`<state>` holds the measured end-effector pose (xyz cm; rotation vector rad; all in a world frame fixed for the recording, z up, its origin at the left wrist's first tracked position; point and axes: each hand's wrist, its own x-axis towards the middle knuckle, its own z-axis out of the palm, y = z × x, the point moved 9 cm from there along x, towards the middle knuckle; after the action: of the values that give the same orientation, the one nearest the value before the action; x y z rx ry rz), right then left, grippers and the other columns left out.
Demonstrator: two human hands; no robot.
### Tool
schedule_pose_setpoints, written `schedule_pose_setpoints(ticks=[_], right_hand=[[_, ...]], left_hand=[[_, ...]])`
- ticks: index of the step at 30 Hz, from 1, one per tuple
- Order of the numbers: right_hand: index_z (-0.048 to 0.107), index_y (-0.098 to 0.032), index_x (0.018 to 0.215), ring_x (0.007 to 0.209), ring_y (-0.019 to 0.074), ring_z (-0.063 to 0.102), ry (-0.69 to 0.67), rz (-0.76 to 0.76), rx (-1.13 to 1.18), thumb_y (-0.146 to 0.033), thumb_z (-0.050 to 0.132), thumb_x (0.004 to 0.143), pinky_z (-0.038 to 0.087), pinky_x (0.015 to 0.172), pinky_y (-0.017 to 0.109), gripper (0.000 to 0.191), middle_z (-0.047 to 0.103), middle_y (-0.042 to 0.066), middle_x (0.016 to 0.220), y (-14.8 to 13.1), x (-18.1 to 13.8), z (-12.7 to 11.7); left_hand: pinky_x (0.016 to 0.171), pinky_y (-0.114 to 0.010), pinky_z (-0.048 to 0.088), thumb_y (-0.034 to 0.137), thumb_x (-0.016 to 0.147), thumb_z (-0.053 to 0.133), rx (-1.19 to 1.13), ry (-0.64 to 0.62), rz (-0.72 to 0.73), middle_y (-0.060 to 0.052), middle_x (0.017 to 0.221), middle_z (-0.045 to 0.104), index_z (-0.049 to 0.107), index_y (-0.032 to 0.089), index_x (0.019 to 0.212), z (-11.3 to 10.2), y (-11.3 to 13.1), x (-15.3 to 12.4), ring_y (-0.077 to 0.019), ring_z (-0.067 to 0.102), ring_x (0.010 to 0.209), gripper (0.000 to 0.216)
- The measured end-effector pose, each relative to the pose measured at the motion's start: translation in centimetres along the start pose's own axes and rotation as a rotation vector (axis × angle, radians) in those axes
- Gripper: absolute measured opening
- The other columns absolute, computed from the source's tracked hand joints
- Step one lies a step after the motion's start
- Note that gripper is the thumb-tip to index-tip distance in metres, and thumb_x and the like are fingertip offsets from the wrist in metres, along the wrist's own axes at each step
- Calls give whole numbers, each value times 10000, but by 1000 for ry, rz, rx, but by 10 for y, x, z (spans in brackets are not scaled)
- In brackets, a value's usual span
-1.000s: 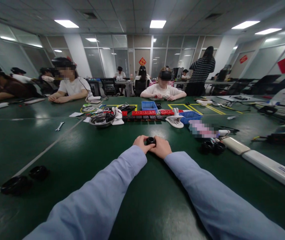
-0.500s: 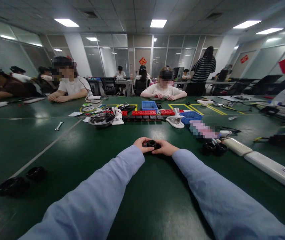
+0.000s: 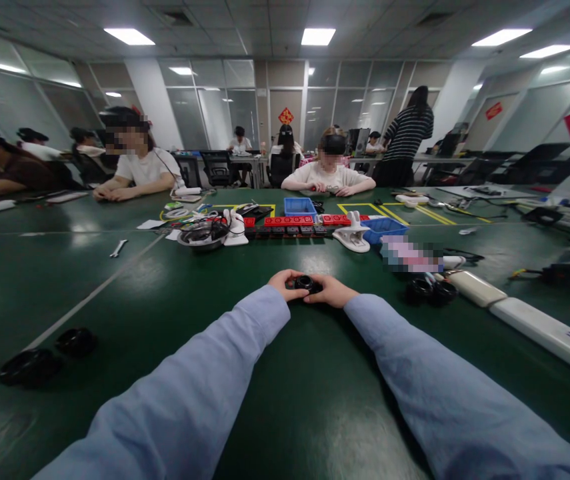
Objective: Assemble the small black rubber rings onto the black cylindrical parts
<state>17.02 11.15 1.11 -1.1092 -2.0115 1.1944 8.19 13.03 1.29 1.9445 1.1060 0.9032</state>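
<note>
A small black ring-shaped part (image 3: pixel 305 283), glossy and with a round opening facing up, sits between my hands just above or on the green tabletop (image 3: pixel 295 373). My left hand (image 3: pixel 285 285) has its fingers and thumb closed round the left side of it. From the other side my right hand (image 3: pixel 333 291) grips it, thumb at the near edge. The fingers cover much of its sides. Two larger black rounded parts, one (image 3: pixel 29 367) near the left edge and another (image 3: pixel 77 342) beside it, lie apart from my hands. Two similar black parts (image 3: pixel 431 291) rest to the right.
Beyond my hands stand red and black blocks (image 3: pixel 292 221), a blue bin (image 3: pixel 299 207), a white clamp stand (image 3: pixel 353 235) and a bowl of cables (image 3: pixel 203 237). A wrench (image 3: pixel 119 249) lies left, a long white case (image 3: pixel 549 335) right. Several people sit around.
My view has tilted slightly, so the scene sits a little differently in the picture. Both hands still hold the black ring-shaped part, with only slight finger movement; its opening looks slightly turned.
</note>
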Motion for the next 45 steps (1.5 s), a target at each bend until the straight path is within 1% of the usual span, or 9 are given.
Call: schedule_pose_setpoints(ticks=[9,14,17,19,21,24,27,34,45], right_hand=[[543,-137,906,751,157,536,47,7,-98,-265,668,546,405,672,272,402,593,11,805,4,1,-3],[529,-161,772,674,173,515,375,101,-538,-424,650,547,367,584,264,366,560,36,716,-5,-8,-15],[524,-163,814,716,198,523,442,136,-653,-447,626,572,368,614,286,387,564,69,777,-9,-12,-13],[513,-170,907,773,208,526,390,85,-585,-445,644,552,378,654,302,468,567,71,855,-11,-10,-10],[493,-186,993,839,207,522,287,-1,-438,-415,669,534,384,709,312,542,564,58,929,-13,-7,-7],[518,-176,988,858,191,531,55,-50,-197,-337,668,557,393,749,312,484,583,37,923,-11,-4,0],[537,-143,962,831,183,549,-89,0,-32,-282,646,584,409,750,314,417,603,37,890,-5,-4,5],[547,-136,987,871,187,542,-80,6,29,-251,662,565,386,819,332,452,607,35,930,-5,-4,4],[545,-129,977,825,175,547,-82,16,86,-268,671,552,397,780,313,464,610,31,880,-1,-3,6]], left_hand=[[647,-262,430,270,530,707,21,29,8,-47,838,585,571,139,915,-1,0,1,-135,513,701,428],[632,-279,441,328,501,713,189,221,-53,-48,800,554,578,134,838,-13,8,-7,-157,523,705,412],[653,-284,439,328,502,710,240,273,-44,-54,806,542,573,131,827,-17,14,-11,-166,521,734,404],[654,-279,434,309,510,707,212,208,-11,-49,817,547,571,137,852,-13,14,-9,-155,513,724,406],[644,-268,426,284,517,706,134,84,4,-40,814,564,570,140,886,-7,10,-5,-141,507,701,418],[634,-253,414,258,524,706,7,-65,-21,-35,796,589,567,136,915,1,2,-1,-131,504,690,432],[635,-246,407,257,519,710,-51,-103,-35,-39,796,599,568,128,921,2,-2,1,-131,504,698,445],[666,-252,404,243,517,716,-121,-105,-48,-49,823,601,561,121,935,6,-9,2,-129,508,710,463],[673,-262,404,227,504,719,-162,-95,-52,-65,827,598,552,101,928,6,-8,2,-134,508,707,473]])
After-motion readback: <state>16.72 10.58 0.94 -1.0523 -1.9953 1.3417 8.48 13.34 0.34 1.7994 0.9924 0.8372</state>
